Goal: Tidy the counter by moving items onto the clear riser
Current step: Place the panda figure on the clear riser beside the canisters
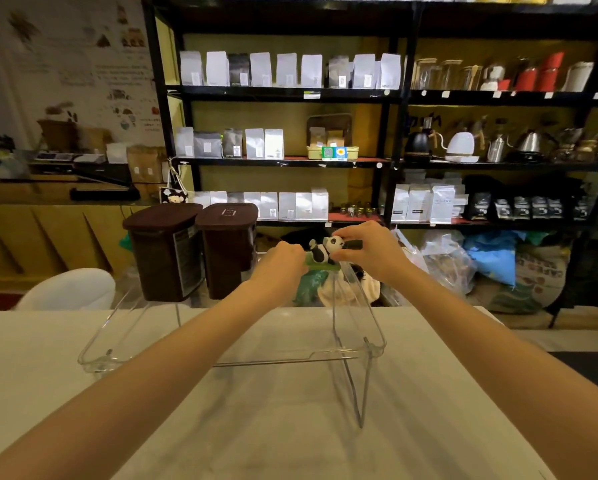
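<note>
A clear acrylic riser (359, 306) stands on the white counter (290, 427), its top reaching toward the far edge. A small black-and-white panda figurine (325, 251) on a green base sits at the far right end of the riser's top. My left hand (283, 263) grips the green base from the left. My right hand (368, 249) pinches the panda's head from the right. Both arms stretch over the riser.
Two dark brown bins (193, 251) stand on the floor beyond the counter at left. A white chair back (72, 289) shows at far left. Black shelves (391, 161) with bags and kettles fill the background. Plastic bags and sacks (481, 265) lie right.
</note>
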`<state>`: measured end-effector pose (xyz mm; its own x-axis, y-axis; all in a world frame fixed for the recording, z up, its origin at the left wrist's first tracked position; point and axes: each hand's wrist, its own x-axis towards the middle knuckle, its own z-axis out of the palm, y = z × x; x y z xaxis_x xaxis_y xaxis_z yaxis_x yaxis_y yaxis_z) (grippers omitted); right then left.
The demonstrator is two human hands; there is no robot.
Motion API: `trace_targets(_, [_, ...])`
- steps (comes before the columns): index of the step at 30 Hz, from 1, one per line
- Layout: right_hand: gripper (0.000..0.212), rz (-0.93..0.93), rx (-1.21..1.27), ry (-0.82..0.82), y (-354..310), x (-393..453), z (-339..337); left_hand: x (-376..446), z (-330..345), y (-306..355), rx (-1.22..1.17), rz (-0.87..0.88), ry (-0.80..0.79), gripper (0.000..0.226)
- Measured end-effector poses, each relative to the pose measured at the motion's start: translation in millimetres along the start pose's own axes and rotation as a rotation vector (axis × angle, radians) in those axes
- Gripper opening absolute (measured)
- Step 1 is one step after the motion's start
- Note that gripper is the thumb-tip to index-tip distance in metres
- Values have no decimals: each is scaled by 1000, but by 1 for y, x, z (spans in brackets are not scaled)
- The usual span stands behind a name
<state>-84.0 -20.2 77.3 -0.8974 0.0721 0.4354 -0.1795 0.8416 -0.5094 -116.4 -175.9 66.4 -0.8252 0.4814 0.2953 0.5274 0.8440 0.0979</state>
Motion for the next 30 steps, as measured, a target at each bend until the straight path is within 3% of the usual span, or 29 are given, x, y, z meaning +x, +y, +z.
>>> trace_targets(19, [39,131,65,-20,1,-3,4,-5,4,5,-166,-47,-127,35])
trace_targets(26, [50,131,-110,-175,-8,-13,-4,-10,-2,3,-48,29,-193,36])
trace_targets(30, [44,80,-201,-132,-15,-36,-14,-18,-10,5,-5,57,-208,39])
